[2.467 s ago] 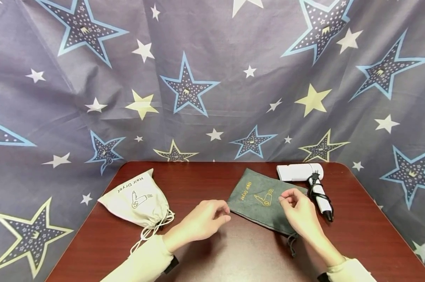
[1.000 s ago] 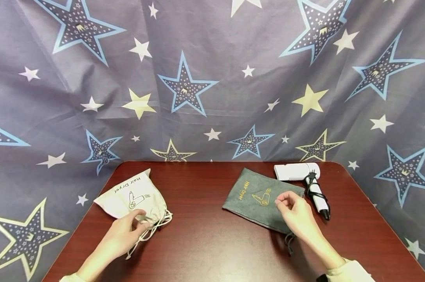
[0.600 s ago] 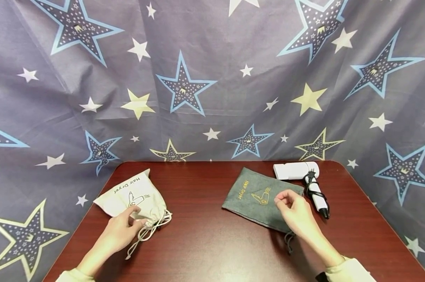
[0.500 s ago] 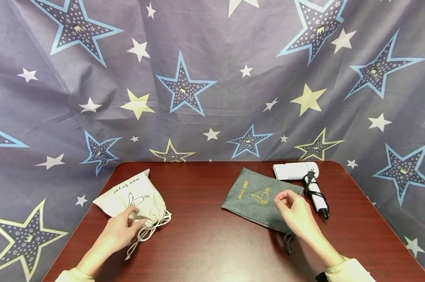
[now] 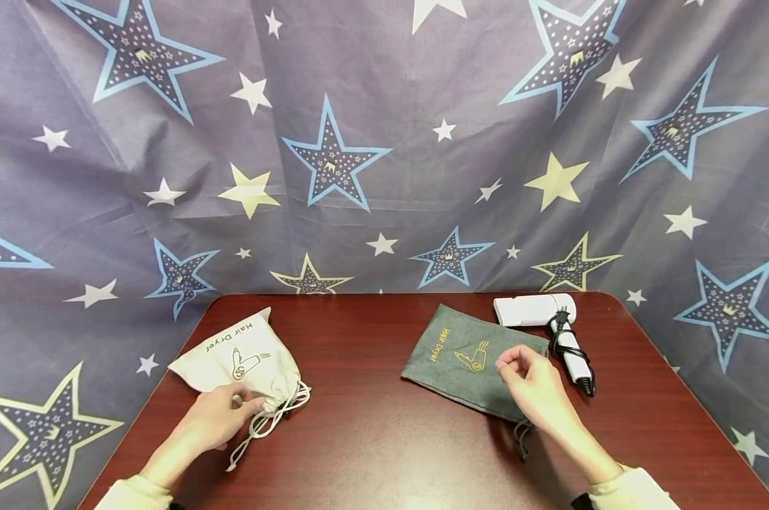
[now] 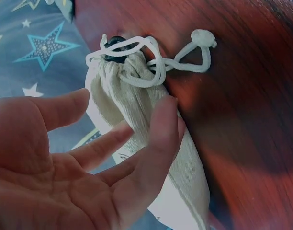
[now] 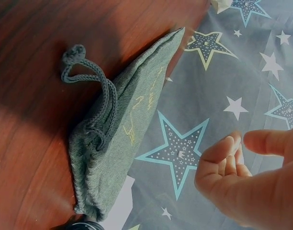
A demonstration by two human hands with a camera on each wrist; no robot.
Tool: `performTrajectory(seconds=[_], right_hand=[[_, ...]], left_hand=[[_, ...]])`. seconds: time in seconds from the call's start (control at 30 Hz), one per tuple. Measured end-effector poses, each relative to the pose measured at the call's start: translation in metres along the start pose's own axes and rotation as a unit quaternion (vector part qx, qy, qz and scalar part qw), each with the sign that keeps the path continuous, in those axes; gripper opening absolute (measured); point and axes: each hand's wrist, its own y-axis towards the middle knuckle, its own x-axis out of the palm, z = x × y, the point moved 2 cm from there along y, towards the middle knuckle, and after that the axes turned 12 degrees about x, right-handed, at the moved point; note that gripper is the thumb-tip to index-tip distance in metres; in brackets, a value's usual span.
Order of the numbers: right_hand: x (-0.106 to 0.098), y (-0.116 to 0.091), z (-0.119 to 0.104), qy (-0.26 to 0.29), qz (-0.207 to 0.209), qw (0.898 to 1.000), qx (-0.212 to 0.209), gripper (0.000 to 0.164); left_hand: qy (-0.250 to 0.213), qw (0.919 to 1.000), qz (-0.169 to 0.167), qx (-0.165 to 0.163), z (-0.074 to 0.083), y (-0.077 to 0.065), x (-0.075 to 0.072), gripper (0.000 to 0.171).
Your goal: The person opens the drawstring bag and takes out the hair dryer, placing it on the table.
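Observation:
My left hand (image 5: 215,416) hovers at the gathered end of a cream drawstring bag (image 5: 257,358) printed "Hair Dryer". In the left wrist view its fingers are loosely bent and hold nothing; the bag's white cord (image 6: 158,64) and black toggle (image 6: 117,49) show beyond them. My right hand (image 5: 539,388), fingers relaxed and bent, is raised over the near right part of a dark grey drawstring bag (image 5: 451,375) with gold print. The right wrist view shows nothing in its fingers, and the grey cord (image 7: 108,103) dangling at the bag's mouth.
A white hair dryer (image 5: 527,310) lies at the back right, its black cable (image 5: 566,346) wound round the handle. A dark red wooden table (image 5: 352,439) bears everything. Behind it hangs a star-printed curtain (image 5: 384,71).
My left hand has gone from the middle of the table leftward to the cream bag, and its fingers have lately drawn back slightly. The right hand has stayed over the grey bag.

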Motion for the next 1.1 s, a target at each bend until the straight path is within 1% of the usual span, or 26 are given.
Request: performTrajectory(seconds=[0.13,0.23,0.3,0.37,0.53,0.77,0.9,0.97,1.0,1.1], right_hand=[[0.0,0.0,0.0,0.0,-0.003,1.0,0.002,0.006],[0.001,0.0,0.001,-0.001,-0.004,1.0,-0.002,0.006],[0.001,0.001,0.001,-0.004,-0.004,1.0,-0.003,0.005],[0.001,0.001,0.002,-0.006,-0.003,1.0,-0.003,0.005],[0.003,0.0,0.004,-0.007,-0.006,1.0,0.0,0.005],[0.004,0.0,0.006,-0.004,-0.008,1.0,-0.002,0.004],[0.004,0.0,0.005,-0.004,-0.008,1.0,-0.002,0.004],[0.005,0.0,0.005,-0.003,-0.01,1.0,0.0,0.004],[0.005,0.0,0.006,-0.003,-0.011,1.0,0.001,0.004],[0.005,-0.001,0.006,-0.004,-0.014,1.0,0.005,0.004]], left_hand=[[0.018,0.9997,0.001,0.015,0.0,0.002,0.003,0.023],[0.045,0.9983,0.003,0.036,-0.001,0.005,0.004,0.023],[0.055,0.9974,0.007,0.046,-0.001,0.006,0.004,0.024],[0.055,0.9972,0.012,0.049,-0.002,0.008,0.004,0.025],[0.031,0.9987,0.02,0.036,-0.002,0.009,0.007,0.027],[0.069,0.9952,0.026,0.065,-0.003,0.012,0.006,0.027],[0.071,0.9946,0.024,0.072,-0.005,0.013,0.008,0.028],[0.07,0.9939,0.024,0.081,-0.007,0.014,0.009,0.029],[0.074,0.9923,0.03,0.094,-0.011,0.016,0.011,0.029],[0.075,0.9899,0.033,0.116,-0.023,0.022,0.017,0.028]])
